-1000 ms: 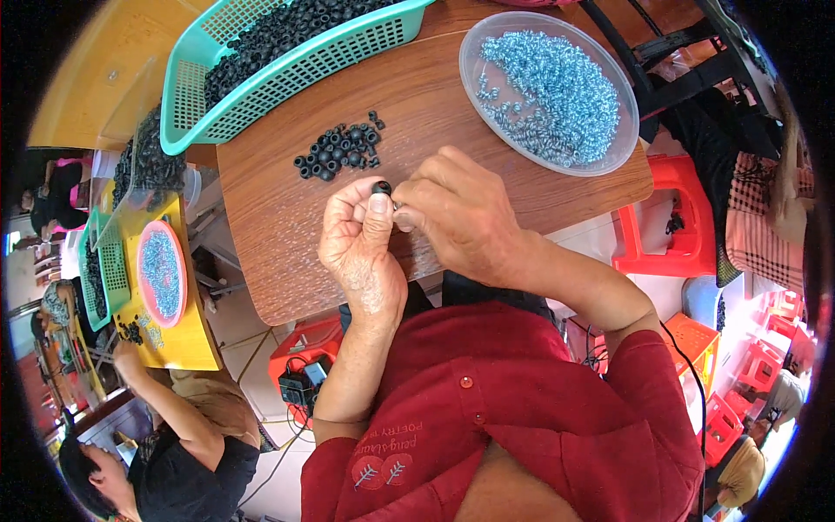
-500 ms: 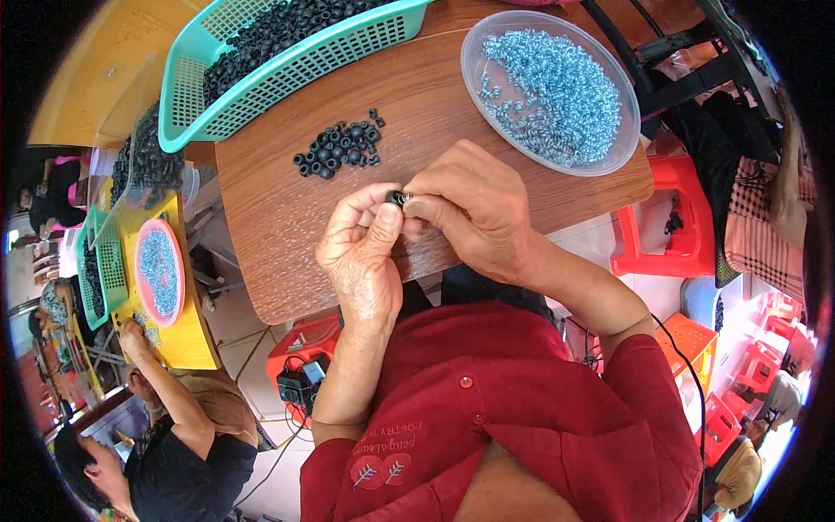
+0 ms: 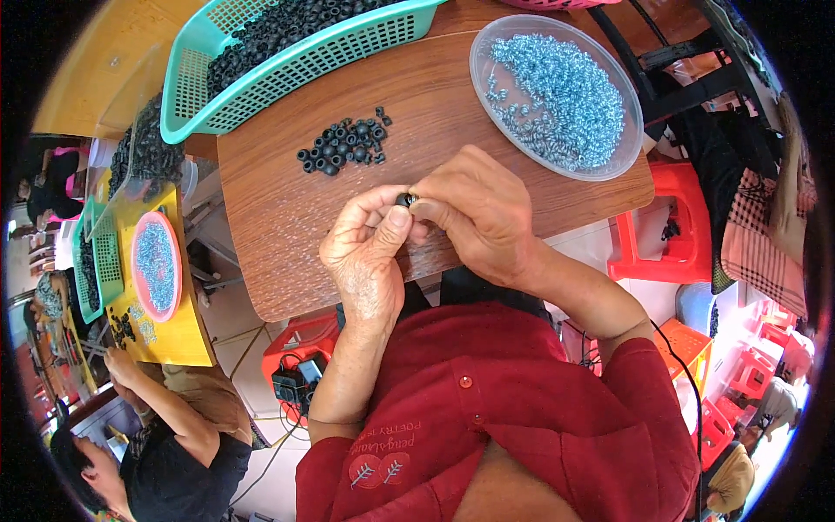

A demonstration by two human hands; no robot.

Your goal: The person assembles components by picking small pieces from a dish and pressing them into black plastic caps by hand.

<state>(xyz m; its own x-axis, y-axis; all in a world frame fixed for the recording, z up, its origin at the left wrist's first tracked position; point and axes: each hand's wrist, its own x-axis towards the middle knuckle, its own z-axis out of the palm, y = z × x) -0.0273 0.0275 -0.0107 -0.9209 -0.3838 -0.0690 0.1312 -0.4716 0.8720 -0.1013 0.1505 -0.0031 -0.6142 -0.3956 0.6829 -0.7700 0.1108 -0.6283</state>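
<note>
My left hand (image 3: 364, 248) pinches a small rounded black plastic part (image 3: 403, 199) between thumb and fingers, above the near side of the brown table. My right hand (image 3: 480, 213) meets it from the right, thumb and forefinger closed on a tiny metal spring (image 3: 413, 199) held against the black part. The fingers hide most of both pieces. Beyond my hands lies a loose pile of black plastic parts (image 3: 344, 145). Farther right, a clear round tub (image 3: 477, 78) holds many small bluish-silver springs (image 3: 564, 97).
A turquoise basket (image 3: 300, 76) full of black parts stands at the table's far left. Red plastic stools (image 3: 628, 248) are at the right. On the left, a co-worker (image 3: 174, 452) sits at a yellow table (image 3: 187, 335) with a pink tray (image 3: 177, 291) of springs.
My hands keep the same pinch, pressed together, with only a slight shift. The co-worker's hand has drawn back toward the yellow table's near edge, uncovering black parts there.
</note>
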